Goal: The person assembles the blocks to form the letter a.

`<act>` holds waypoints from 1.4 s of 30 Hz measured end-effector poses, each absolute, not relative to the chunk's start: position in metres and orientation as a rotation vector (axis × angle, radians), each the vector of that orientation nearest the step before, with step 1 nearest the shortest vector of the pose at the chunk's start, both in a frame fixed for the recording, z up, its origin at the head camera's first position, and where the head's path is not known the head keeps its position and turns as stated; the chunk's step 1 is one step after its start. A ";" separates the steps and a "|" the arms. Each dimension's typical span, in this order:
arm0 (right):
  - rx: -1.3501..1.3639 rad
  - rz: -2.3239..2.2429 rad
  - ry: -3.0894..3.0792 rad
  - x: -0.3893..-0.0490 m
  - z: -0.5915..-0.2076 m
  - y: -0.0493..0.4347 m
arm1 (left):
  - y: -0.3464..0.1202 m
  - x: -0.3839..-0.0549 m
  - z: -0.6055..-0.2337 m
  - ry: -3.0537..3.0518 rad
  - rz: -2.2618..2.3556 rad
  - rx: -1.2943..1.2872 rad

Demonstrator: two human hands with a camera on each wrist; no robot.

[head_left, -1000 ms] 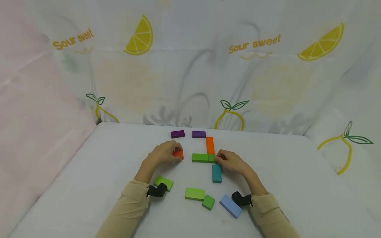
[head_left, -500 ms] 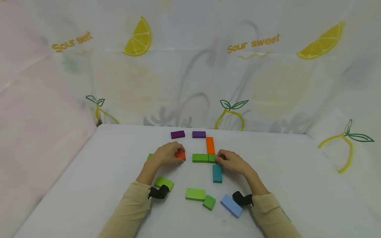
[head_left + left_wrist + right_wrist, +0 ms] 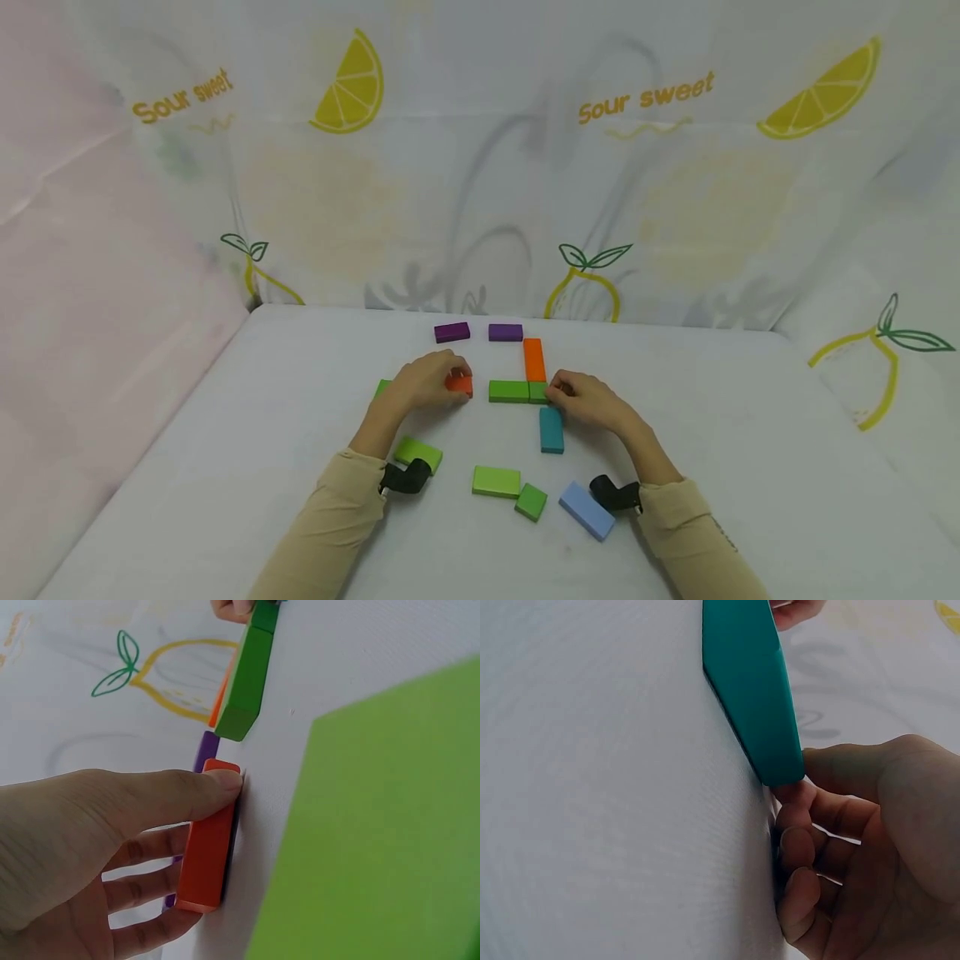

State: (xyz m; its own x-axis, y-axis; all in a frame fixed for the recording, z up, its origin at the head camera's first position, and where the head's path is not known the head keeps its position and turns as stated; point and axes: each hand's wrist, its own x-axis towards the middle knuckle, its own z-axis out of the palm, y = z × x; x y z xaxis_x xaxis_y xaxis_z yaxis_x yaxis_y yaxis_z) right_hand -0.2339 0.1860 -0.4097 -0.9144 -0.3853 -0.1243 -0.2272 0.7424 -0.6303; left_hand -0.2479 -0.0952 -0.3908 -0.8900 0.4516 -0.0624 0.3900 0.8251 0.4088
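Observation:
My left hand (image 3: 423,385) grips a red-orange block (image 3: 208,859), thumb on its near face and fingers behind, low over the white table. It is just left of a long green block (image 3: 508,392), with a narrow gap between. My right hand (image 3: 592,400) has curled fingers and pinches the outer end of a small green block (image 3: 537,392), which butts against the long green one. In the right wrist view, a teal block (image 3: 750,697) hides that fingertip contact. An orange block (image 3: 534,360) stands off the green row's far side, and the teal one lies just nearer.
Two purple blocks (image 3: 506,332) lie near the table's back edge. Closer to me are lime blocks (image 3: 496,482), a small green square block (image 3: 531,502) and a light blue block (image 3: 587,511). Another green block (image 3: 382,387) is partly hidden behind my left hand.
My left hand has shifted slightly right with the red-orange block, narrowing the gap to the long green block. A green block behind that hand has come into view. My right hand stays at the small green block.

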 end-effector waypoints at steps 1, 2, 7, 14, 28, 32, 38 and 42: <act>-0.477 -0.934 2.696 -0.234 -0.410 0.186 | -0.095 -0.248 -0.391 2.849 0.589 0.666; -0.472 -0.937 2.698 -0.233 -0.410 0.186 | -0.095 -0.248 -0.391 2.850 0.592 0.673; -0.469 -0.945 2.694 -0.231 -0.409 0.185 | -0.096 -0.247 -0.391 2.844 0.600 0.665; -0.493 -0.936 2.709 -0.232 -0.407 0.186 | -0.096 -0.247 -0.390 2.851 0.629 0.660; -0.472 -0.930 2.712 -0.234 -0.408 0.186 | -0.091 -0.248 -0.392 2.857 0.623 0.705; -0.466 -0.912 2.722 -0.234 -0.407 0.185 | -0.089 -0.248 -0.392 2.867 0.608 0.713; -0.465 -0.902 2.731 -0.234 -0.406 0.185 | -0.086 -0.248 -0.393 2.876 0.592 0.699; -0.474 -0.908 2.716 -0.233 -0.407 0.185 | -0.084 -0.247 -0.395 2.875 0.583 0.697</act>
State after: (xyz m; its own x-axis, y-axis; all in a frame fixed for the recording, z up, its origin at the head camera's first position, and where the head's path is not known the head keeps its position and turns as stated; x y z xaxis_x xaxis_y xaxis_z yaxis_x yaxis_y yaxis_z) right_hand -0.2333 0.1854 -0.4072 -0.9192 -0.3749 -0.1204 -0.2271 0.7545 -0.6157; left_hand -0.2466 -0.0843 -0.3954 -0.8854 0.4637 -0.0315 0.4148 0.8190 0.3963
